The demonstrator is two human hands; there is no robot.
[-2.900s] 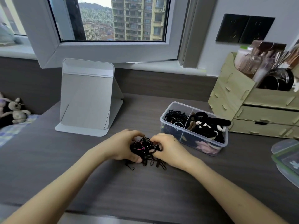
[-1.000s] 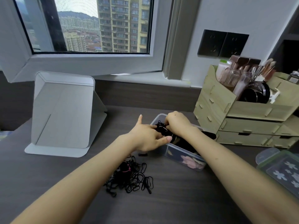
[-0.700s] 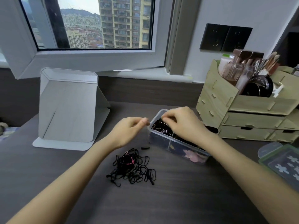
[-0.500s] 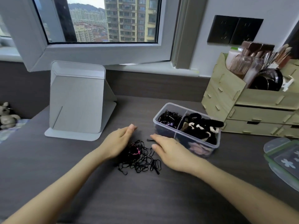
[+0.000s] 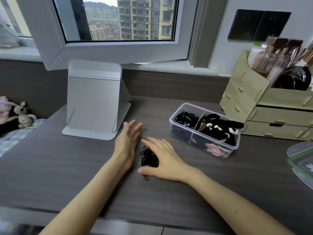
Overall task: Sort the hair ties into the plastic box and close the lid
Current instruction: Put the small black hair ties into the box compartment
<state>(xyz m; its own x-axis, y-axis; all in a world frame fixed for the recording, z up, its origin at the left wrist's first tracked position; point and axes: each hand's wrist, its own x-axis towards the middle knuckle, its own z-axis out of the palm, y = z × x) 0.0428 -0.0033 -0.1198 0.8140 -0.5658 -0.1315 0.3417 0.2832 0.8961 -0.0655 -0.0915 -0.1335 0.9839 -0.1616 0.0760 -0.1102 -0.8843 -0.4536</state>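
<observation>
Since half a second ago I see both hands closed in on the loose pile: my right hand (image 5: 165, 160) now lies flat and spread over the hair ties (image 5: 149, 157), palm down, fingers splayed and thumb out toward me, pressing on the tangle rather than gripping it. My left hand (image 5: 127, 141) stands on its edge just left of the pile, fingers straight and together, open, holding nothing; before, it lay looser and farther from the heap. The pile itself looks more bunched than it did, a narrow black knot of thin elastic loops showing between the two hands, with one stray loop poking out below the right thumb and a hint of pink at the top.

Beyond the right hand sits the plastic box (image 5: 205, 146), clear, rectangular with rounded corners, split by a divider: thin black ties fill the left compartment, thick fabric scrunchies in black, white and pink the right. It is open. The table (image 5: 67, 175) is dark wood-grain, matte. Behind the left hand stands a pale grey folding mirror stand (image 5: 94, 100), smooth and rounded at the top corners. To the far right, a light wooden organizer (image 5: 254, 107) with slotted joints and drawers, and at the edge a clear lid (image 5: 301, 160) with a green rim
</observation>
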